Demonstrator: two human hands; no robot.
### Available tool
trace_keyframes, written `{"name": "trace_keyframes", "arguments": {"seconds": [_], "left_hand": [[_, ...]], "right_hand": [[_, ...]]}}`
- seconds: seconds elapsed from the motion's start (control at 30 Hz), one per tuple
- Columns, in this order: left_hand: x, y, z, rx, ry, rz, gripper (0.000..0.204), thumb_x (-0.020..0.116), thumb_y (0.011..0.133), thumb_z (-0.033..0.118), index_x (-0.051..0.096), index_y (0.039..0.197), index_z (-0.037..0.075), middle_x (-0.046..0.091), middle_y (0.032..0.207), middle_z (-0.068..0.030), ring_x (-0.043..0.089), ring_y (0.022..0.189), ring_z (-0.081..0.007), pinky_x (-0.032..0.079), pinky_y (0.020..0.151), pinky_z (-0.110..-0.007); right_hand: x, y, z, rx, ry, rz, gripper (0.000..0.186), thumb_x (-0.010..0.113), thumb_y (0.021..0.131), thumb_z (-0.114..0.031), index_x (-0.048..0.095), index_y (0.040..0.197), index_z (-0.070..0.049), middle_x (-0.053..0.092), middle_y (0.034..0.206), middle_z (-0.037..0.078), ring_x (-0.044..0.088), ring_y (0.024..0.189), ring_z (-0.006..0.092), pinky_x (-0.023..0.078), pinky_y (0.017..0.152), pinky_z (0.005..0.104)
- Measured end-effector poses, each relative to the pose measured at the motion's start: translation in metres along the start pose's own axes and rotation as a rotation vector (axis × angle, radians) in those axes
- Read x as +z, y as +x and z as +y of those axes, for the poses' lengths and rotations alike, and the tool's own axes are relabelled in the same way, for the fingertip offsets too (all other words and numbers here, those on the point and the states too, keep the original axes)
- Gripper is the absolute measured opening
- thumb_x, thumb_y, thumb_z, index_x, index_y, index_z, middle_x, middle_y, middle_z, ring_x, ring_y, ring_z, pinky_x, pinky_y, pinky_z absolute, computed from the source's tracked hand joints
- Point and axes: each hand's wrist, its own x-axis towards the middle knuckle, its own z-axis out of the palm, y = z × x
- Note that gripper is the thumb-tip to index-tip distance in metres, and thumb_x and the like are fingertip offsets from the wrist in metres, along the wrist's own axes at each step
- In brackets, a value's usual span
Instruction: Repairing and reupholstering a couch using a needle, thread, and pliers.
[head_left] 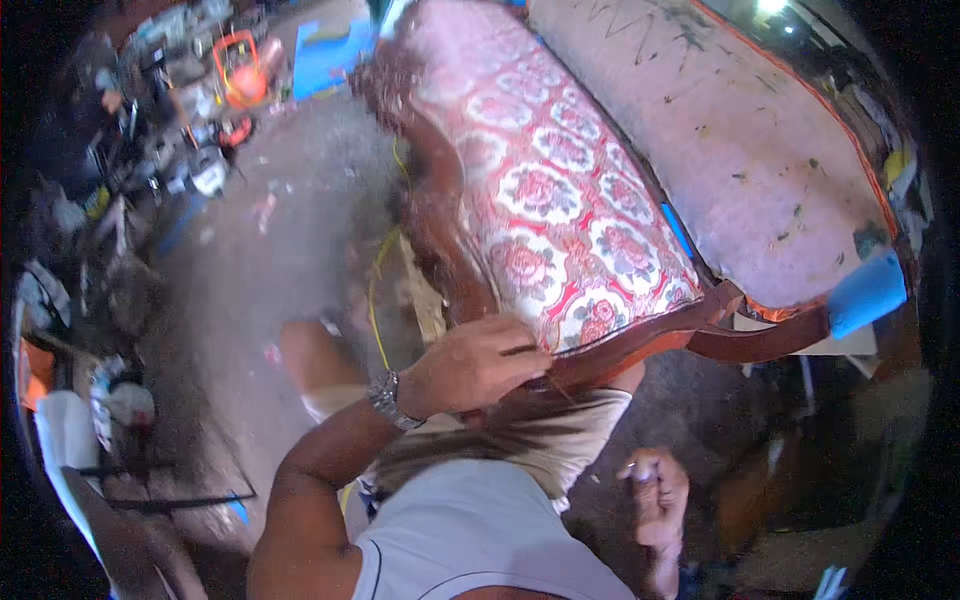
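Note:
A sofa with a carved brown wooden frame (445, 225) and red-and-white floral fabric (545, 195) stretches away in front of me. My left hand (480, 368), with a metal watch (392, 398) on its wrist, lies over the near corner of the frame. Its fingers are bent and pressed together at the fabric's edge; what they pinch is hidden. Off to the right, away from the sofa, my right hand (657, 495) is raised with its fingers curled in against the thumb. Anything between them is too small to make out.
A second cushioned piece with stained pale covering (740, 150) stands along the sofa's right side. Blue pieces (868, 292) sit at its corner. A yellow cord (378, 300) runs down beside the frame. Tools and clutter (165, 130) cover the floor at far left, near an orange-framed object (240, 70).

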Motion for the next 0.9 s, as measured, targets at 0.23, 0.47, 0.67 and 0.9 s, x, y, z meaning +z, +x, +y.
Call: {"name": "trace_keyframes", "arguments": {"seconds": [0.23, 0.47, 0.67, 0.9], "left_hand": [[0.035, -0.025, 0.008, -0.14, -0.025, 0.43, 0.031, 0.074, 0.074, 0.004, 0.071, 0.104, -0.003, 0.064, 0.088, -0.0125, 0.068, 0.088, -0.0308, 0.055, 0.105, -0.055], [0.045, -0.033, 0.007, -0.173, 0.015, 0.398, 0.036, 0.061, 0.079, 0.023, 0.068, 0.104, -0.001, 0.063, 0.09, -0.0096, 0.066, 0.091, -0.0278, 0.049, 0.109, -0.056], [0.044, -0.034, -0.002, -0.107, -0.136, 0.413, 0.038, 0.07, 0.071, 0.016, 0.069, 0.104, -0.003, 0.061, 0.083, -0.0082, 0.067, 0.087, -0.0262, 0.056, 0.1, -0.055], [0.044, -0.027, -0.001, -0.073, -0.127, 0.37, 0.036, 0.065, 0.072, 0.023, 0.069, 0.099, 0.001, 0.068, 0.096, -0.0117, 0.068, 0.091, -0.0281, 0.055, 0.101, -0.056]], "right_hand": [[-0.096, 0.108, -0.04, 0.286, -0.374, 0.62, 0.024, 0.06, 0.106, -0.03, 0.068, 0.112, -0.007, 0.062, 0.098, 0.002, 0.055, 0.085, 0.0122, 0.043, 0.076, 0.0275], [-0.055, 0.281, -0.087, -0.122, -0.748, 0.065, 0.024, 0.063, 0.101, -0.018, 0.063, 0.117, 0.0, 0.068, 0.1, 0.007, 0.064, 0.092, 0.0166, 0.051, 0.089, 0.0346], [0.075, 0.339, -0.034, -0.165, -0.458, -0.541, 0.011, 0.07, 0.097, -0.009, 0.069, 0.104, -0.002, 0.072, 0.093, 0.007, 0.067, 0.083, 0.0175, 0.056, 0.077, 0.034], [0.109, 0.369, -0.004, 0.075, -0.629, -0.792, 0.011, 0.067, 0.101, -0.006, 0.067, 0.107, 0.003, 0.072, 0.093, 0.003, 0.063, 0.086, 0.0069, 0.053, 0.076, 0.0253]]}}
